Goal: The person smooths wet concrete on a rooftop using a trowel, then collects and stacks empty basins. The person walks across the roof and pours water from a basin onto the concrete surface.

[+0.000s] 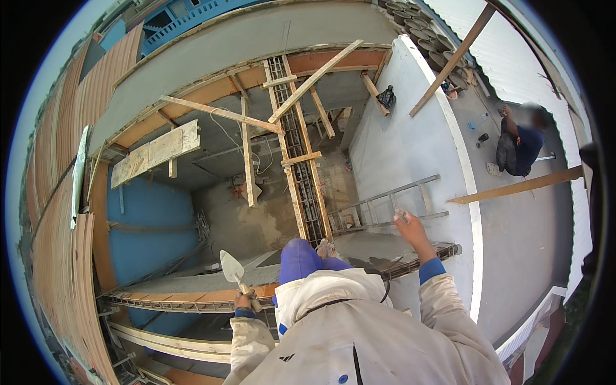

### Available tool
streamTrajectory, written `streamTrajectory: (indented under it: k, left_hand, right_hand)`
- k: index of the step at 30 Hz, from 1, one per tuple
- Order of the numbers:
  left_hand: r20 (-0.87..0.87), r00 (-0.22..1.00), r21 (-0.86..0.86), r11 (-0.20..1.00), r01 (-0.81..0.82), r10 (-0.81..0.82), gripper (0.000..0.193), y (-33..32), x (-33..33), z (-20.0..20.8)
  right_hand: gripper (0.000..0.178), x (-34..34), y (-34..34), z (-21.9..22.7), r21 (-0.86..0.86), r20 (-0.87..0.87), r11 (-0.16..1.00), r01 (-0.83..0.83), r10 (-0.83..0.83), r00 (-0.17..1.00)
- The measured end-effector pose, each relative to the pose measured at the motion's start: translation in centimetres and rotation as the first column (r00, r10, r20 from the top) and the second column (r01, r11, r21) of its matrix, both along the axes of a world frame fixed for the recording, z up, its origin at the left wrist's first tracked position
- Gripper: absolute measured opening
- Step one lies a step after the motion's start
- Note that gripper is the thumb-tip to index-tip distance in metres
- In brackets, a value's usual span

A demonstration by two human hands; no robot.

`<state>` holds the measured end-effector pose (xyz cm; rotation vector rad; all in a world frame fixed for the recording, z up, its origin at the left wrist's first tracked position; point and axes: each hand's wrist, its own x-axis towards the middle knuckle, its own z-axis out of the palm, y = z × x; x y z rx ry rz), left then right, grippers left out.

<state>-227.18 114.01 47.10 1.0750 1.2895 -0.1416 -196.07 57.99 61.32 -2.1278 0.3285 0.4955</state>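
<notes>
My left hand [245, 300] is closed around the handle of a pointing trowel [232, 265]. Its pale, mortar-smeared blade points up and away from me, beside my left knee. Out to the right, my right hand [414, 232] is raised above a ladder [378, 208], its fingers bent together. Something grey shows at the fingertips, too small to tell whether it is a piece of mortar or a coating. Ahead of my knees, a narrow formwork channel [294, 128] with a steel rebar cage runs away from me, edged by boards.
Wooden braces [314, 80] cross the channel, with open drops to a lower floor [247, 224] on both sides. A plank panel [157, 153] hangs at left. A white wall [410, 128] rises at right; beyond it a person [525, 141] in dark clothes sits near a bottle [478, 122].
</notes>
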Motion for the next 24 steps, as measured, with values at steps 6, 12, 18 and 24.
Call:
streamTrajectory:
  k: [6,12,18,24]
  left_hand:
    - [-0.440,0.686,0.091,0.731,0.676,-0.579,0.022,2.6,7.8,-4.0]
    - [-0.569,0.372,-0.091,0.506,0.858,-0.733,0.030,2.0,21.8,-6.5]
    - [-0.495,0.446,0.135,0.441,0.887,-0.746,0.040,-0.7,40.8,-3.7]
    - [-0.310,0.342,0.177,0.299,0.938,-0.887,0.053,-3.2,56.5,-1.3]
  right_hand:
    - [0.043,-8.8,-3.5,-3.7,-0.213,-0.234,0.977,0.005,-0.056,0.971]
    - [0.041,-12.0,-7.0,-2.2,-0.074,-0.444,0.896,0.438,-0.423,0.790]
    - [0.042,-0.8,-5.7,-1.1,-0.095,-0.407,0.859,0.502,-0.494,0.768]
    - [0.047,11.2,2.7,0.1,-0.054,-0.166,0.944,0.326,-0.330,0.929]
